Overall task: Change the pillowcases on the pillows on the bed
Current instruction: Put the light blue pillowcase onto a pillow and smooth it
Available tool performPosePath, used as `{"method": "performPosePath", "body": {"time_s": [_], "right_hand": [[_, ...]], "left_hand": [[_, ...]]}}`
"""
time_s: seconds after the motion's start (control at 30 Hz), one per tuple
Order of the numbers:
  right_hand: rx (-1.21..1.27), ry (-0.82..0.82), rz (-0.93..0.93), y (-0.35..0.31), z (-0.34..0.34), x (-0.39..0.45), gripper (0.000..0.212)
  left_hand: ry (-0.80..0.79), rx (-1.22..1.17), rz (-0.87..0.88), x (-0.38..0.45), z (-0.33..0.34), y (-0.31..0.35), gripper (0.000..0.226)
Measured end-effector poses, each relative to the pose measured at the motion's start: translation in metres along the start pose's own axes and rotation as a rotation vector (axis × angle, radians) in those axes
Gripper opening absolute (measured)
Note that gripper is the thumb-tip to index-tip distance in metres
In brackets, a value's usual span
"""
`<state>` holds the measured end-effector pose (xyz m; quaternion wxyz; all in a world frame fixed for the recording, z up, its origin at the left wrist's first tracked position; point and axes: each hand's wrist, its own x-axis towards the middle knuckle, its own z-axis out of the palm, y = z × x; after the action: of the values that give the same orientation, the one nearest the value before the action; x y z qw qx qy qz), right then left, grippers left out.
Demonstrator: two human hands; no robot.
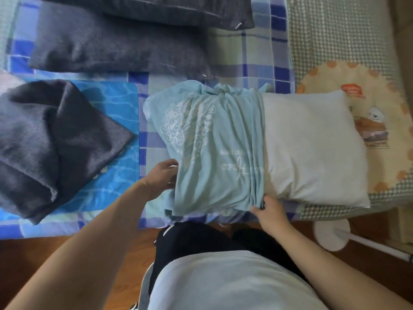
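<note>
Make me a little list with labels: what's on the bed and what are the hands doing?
pillow: white pillow, right half bare
pillowcase: light blue pillowcase bunched over its left half
left hand: left hand holds the case's left end
right hand: right hand pinches the bunched near edge
other pillows: two dark grey pillows at the far side
loose cover: dark grey cover, crumpled, left

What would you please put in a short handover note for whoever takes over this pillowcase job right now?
Left hand: holds the closed end of the light blue printed pillowcase.
Right hand: pinches its bunched open hem.
The case covers roughly the left half of the white pillow, which lies across the checked bed sheet.
Two dark grey cased pillows lie at the far side; a crumpled dark grey pillowcase lies to the left.
Left to do: draw the hem over the bare half and smooth it.
</note>
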<state>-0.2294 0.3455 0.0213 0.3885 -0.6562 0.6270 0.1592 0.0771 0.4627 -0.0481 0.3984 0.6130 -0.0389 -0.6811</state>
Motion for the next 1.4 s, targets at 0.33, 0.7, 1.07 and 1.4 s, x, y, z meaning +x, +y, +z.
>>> {"method": "performPosePath", "body": {"time_s": [0.33, 0.7, 1.07, 1.4], "right_hand": [[-0.206, 0.348, 0.001, 0.035, -0.144, 0.018, 0.017], [0.220, 0.164, -0.103, -0.069, -0.113, 0.037, 0.034], [-0.083, 0.407, -0.019, -0.077, -0.154, 0.101, 0.031], [0.092, 0.345, -0.057, -0.075, -0.122, 0.080, 0.027]], "left_hand": [[0.770, 0.359, 0.222, -0.010, -0.017, 0.117, 0.013], [0.719, 0.484, 0.155, -0.022, 0.071, 0.011, 0.034], [0.801, 0.559, 0.192, -0.035, 0.103, -0.034, 0.038], [0.769, 0.947, 0.189, -0.030, 0.098, -0.055, 0.039]]}}
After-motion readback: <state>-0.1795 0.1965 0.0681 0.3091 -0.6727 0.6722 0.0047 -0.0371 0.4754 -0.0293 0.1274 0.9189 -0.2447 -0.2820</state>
